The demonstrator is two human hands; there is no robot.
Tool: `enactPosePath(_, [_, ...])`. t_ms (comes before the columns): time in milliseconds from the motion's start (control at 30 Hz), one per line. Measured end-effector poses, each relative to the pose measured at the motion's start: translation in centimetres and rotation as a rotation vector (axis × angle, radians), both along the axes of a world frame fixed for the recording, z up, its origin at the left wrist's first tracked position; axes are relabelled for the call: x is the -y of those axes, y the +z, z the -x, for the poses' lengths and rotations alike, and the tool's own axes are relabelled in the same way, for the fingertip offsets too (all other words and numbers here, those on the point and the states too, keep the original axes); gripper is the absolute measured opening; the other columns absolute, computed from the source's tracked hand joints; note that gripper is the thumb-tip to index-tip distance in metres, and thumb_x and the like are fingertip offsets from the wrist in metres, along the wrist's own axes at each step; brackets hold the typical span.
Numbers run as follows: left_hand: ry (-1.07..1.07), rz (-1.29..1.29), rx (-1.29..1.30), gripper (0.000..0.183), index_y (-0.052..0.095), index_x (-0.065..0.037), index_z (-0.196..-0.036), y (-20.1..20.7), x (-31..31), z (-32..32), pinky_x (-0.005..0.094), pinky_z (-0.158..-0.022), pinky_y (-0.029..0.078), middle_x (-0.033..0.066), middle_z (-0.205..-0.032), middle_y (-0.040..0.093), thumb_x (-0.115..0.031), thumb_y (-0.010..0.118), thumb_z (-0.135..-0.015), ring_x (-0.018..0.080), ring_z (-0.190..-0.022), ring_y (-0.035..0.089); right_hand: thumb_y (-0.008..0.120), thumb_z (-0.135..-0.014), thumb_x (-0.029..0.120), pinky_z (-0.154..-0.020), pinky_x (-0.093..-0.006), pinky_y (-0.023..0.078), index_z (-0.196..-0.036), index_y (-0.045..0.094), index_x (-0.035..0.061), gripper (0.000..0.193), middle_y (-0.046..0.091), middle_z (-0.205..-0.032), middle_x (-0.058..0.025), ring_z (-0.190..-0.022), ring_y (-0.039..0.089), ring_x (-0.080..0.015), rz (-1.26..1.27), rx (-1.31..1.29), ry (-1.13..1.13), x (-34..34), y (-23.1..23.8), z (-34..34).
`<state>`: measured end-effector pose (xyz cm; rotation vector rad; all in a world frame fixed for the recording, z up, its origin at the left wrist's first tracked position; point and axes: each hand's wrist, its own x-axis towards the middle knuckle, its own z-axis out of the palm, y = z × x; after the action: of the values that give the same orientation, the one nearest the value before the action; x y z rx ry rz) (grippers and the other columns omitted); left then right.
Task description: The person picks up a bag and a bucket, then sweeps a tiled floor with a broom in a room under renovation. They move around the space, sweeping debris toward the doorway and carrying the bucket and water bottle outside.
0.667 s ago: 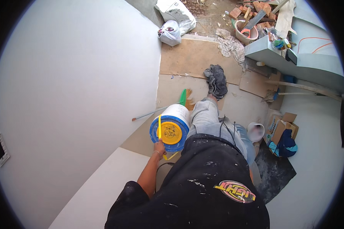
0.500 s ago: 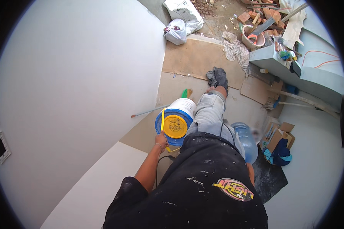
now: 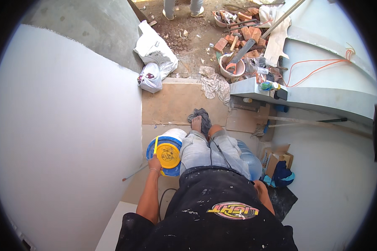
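Note:
My left hand [image 3: 155, 163] is closed round the yellow handle [image 3: 156, 146] of a white bucket [image 3: 175, 133]. The bucket hangs at my left leg, its blue lid [image 3: 151, 149] with a yellow round centre turned up toward me. On the other side, a clear blue water jug [image 3: 250, 161] is beside my right leg, partly hidden by my shorts. My right hand [image 3: 257, 185] is low at the jug's near end. Its fingers are hidden, so its grip does not show. A dark grey rag [image 3: 204, 118] is at my bare foot.
A white wall stands at left. Ahead lie a brown board [image 3: 171, 102], white bags [image 3: 155, 52], a crumpled cloth [image 3: 215, 85], a tub with tools [image 3: 234, 73] and bricks [image 3: 234, 41]. Another person's legs [image 3: 183, 6] stand beyond. At right are a cardboard box [image 3: 276, 157] and poles [image 3: 318, 122].
My view has shifted toward the doorway, and my legs have moved in a step. The bucket stays in my left hand. Another person's legs now show at the top.

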<state>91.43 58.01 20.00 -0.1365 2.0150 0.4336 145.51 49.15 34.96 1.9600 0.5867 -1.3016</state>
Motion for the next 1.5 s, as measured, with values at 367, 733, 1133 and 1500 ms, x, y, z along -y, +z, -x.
enactPosePath(367, [-0.857, -0.135, -0.176, 0.053, 0.072, 0.010, -0.095, -1.5, -21.7, -3.3, 0.0520, -0.087, 0.051, 0.0339, -0.095, 0.070, -0.040, 0.054, -0.101, 0.0482, -0.098, 0.069, 0.073, -0.080, 0.027, -0.069, -0.0415, 0.060, -0.102, 0.074, -0.0025, 0.037, 0.074, -0.098, -0.0155, -0.082, 0.073, -0.0254, -0.027, -0.040, -0.105, -10.6, -3.5, 3.5])
enactPosePath(733, [-1.290, -0.225, -0.152, 0.049, 0.071, 0.009, -0.101, 4.7, -52.6, -7.5, 0.0520, -0.091, 0.051, 0.0357, -0.104, 0.069, -0.038, 0.056, -0.099, 0.0488, -0.103, 0.068, 0.074, -0.078, 0.027, -0.070, -0.0405, 0.060, -0.100, 0.075, -0.0023, 0.037, 0.074, -0.097, -0.0154, -0.082, 0.074, -0.0247, -0.032, -0.077, -0.317, -25.2, -5.1, 6.7])
enactPosePath(1133, [-1.363, -0.701, -0.056, 0.045, 0.063, 0.006, -0.070, 10.5, -83.2, -26.6, 0.0407, -0.054, 0.040, 0.0084, -0.060, 0.057, -0.028, 0.061, -0.100, 0.0159, -0.055, 0.052, 0.076, -0.075, 0.027, -0.071, -0.0396, 0.060, -0.098, 0.075, -0.0021, 0.037, 0.075, -0.096, -0.0152, -0.083, 0.074, -0.0239, -0.073, -0.029, -0.511, -37.6, -6.1, 9.7])
enactPosePath(1500, [-0.976, -0.729, 0.474, 0.038, 0.047, -0.016, -0.065, 14.5, -115.0, -44.9, 0.0271, -0.037, 0.021, -0.0083, -0.053, 0.036, -0.023, 0.060, -0.100, 0.0067, -0.038, 0.029, 0.077, -0.074, 0.026, -0.072, -0.0386, 0.059, -0.097, 0.076, -0.0019, 0.037, 0.075, -0.095, -0.0151, -0.083, 0.074, -0.0232, -0.049, 0.044, -0.593, -59.8, -10.6, 4.9])
